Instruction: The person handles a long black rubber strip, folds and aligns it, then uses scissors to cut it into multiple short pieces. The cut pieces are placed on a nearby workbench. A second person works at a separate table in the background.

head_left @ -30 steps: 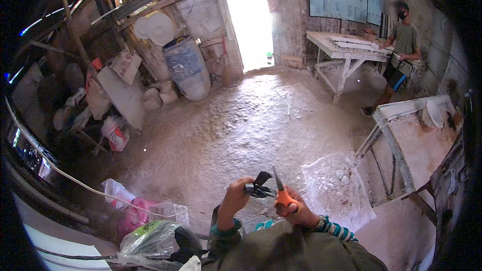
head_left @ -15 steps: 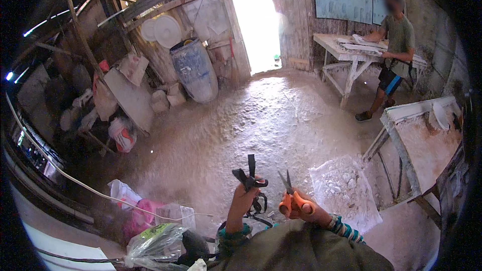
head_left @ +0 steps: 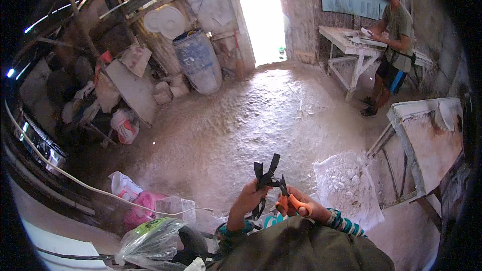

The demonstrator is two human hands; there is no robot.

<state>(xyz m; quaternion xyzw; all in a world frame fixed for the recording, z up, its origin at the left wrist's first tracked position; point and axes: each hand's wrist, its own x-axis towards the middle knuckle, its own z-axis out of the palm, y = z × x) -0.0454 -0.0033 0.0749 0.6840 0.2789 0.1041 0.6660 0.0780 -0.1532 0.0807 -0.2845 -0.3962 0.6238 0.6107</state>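
Note:
My left hand (head_left: pixel 244 202) is closed around a black strap (head_left: pixel 266 176), whose loose ends stick up above the fingers and hang below them. In my right hand (head_left: pixel 312 208) is a pair of scissors with orange handles (head_left: pixel 291 202), gripped through the loops. The scissor blades (head_left: pixel 283 184) point up and lean toward the strap, close beside it. Whether the blades touch the strap, I cannot tell.
A white sheet with pale rubble (head_left: pixel 348 183) lies on the floor at my right. Plastic bags (head_left: pixel 150 238) and a pale cord (head_left: pixel 100 188) are at my left. A blue barrel (head_left: pixel 198 62) stands by the far wall. A person (head_left: pixel 396 35) works at a whitened table (head_left: pixel 346 42).
The scissors have come left to the strap, and their blades are closer together. My left hand has shifted slightly right. The co-worker has raised a hand holding something white.

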